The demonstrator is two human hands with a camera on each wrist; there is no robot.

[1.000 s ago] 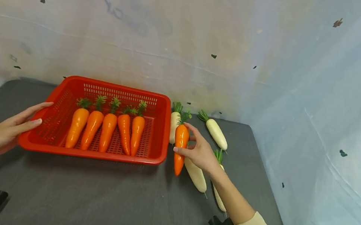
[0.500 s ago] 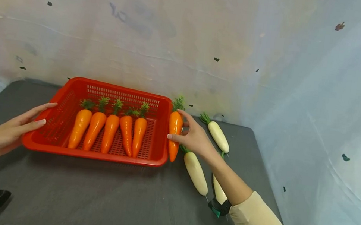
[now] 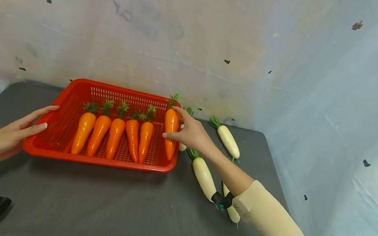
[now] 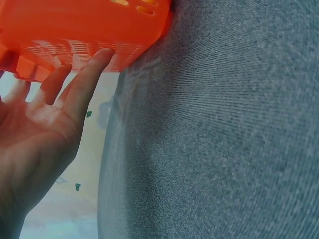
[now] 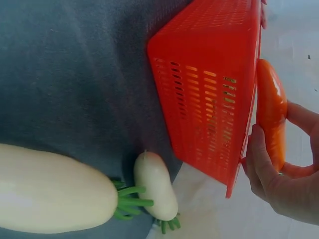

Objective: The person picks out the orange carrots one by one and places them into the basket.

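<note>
In the head view, my right hand (image 3: 190, 134) pinches an orange carrot (image 3: 172, 125) between thumb and fingers, over the right end of a red plastic basket (image 3: 98, 161). The right wrist view shows this carrot (image 5: 271, 109) raised at rim height, its green top mostly hidden by the hand. My left hand (image 3: 13, 135) touches the basket's left end. In the left wrist view, its extended fingers (image 4: 92, 74) lie against the basket's outer wall. Several carrots (image 3: 115, 138) lie side by side in the basket, green tops toward the back.
Several white radishes lie on the dark grey cloth (image 3: 110, 207) right of the basket, such as one (image 3: 228, 141) at the back and one (image 3: 204, 179) nearer. My right forearm partly covers another radish (image 3: 232, 214). A pale sheet (image 3: 199, 36) hangs behind.
My right hand has moved left and slightly back with the carrot, from above the radishes to over the basket's right end. The left hand has stayed at the basket.
</note>
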